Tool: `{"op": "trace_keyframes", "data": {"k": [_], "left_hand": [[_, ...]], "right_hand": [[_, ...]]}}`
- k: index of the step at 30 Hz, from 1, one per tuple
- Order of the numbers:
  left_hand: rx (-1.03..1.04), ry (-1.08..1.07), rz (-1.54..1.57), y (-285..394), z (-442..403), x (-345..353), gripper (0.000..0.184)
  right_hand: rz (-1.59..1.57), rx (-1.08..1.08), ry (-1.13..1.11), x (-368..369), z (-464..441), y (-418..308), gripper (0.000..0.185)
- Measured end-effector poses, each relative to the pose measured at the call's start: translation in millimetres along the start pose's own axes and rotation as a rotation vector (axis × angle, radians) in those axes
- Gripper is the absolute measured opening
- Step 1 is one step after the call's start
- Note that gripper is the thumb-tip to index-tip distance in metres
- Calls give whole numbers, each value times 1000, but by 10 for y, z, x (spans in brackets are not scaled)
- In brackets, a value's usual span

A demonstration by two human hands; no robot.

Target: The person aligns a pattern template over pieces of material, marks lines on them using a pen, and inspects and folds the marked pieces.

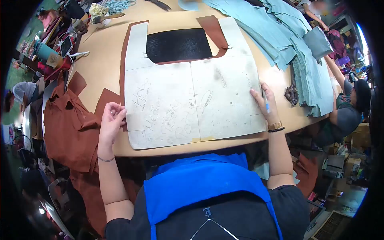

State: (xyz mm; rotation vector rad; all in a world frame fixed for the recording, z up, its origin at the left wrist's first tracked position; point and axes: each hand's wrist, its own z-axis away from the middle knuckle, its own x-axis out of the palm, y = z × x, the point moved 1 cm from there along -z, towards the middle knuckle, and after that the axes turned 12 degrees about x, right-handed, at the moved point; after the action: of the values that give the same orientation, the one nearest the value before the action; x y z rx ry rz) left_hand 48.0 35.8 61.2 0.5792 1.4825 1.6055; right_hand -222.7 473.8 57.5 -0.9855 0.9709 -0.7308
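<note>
A white card pattern (168, 100) with a U-shaped cutout and handwriting lies on the table in front of me. Reddish-brown leather (122, 72) shows beneath its left edge and inside the cutout. My left hand (112, 118) is closed, thumb and fingers pinched at the pattern's left edge. At the right edge, my right hand (267, 103) has its fingertips on the pattern. A pen (267, 106) with a light-blue end sits in the curled fingers of that hand. A black textured panel (178, 44) lies within the cutout.
Light-blue leather sheets (280, 44) cover the right of the table (96, 52), with a dark crumpled bundle (291, 95) nearby. Brown leather (74, 124) hangs over the left edge. A brush (112, 17) and scissors (160, 4) lie at the back. A person (348, 108) is at right.
</note>
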Motion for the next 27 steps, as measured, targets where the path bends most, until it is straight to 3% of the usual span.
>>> {"op": "trace_keyframes", "data": {"k": [1,4,7,11,20,23,27], "left_hand": [[22,37,-12,-14,-18,22,38],[138,18,-131,109,-21,128,59],[182,30,-271,77,-127,194,68],[209,65,-384,109,-181,230,61],[157,68,-341,119,-175,260,60],[185,68,-421,70,-189,228,60],[214,69,-494,153,-180,276,59]], "right_hand": [[36,-8,31,17,-22,69,47],[-88,-32,61,99,-15,157,53],[14,13,107,122,-16,155,59],[367,10,273,106,0,80,66],[425,11,259,137,-28,-85,72],[461,-102,306,138,-75,30,71],[578,-70,288,121,-56,-102,63]]}}
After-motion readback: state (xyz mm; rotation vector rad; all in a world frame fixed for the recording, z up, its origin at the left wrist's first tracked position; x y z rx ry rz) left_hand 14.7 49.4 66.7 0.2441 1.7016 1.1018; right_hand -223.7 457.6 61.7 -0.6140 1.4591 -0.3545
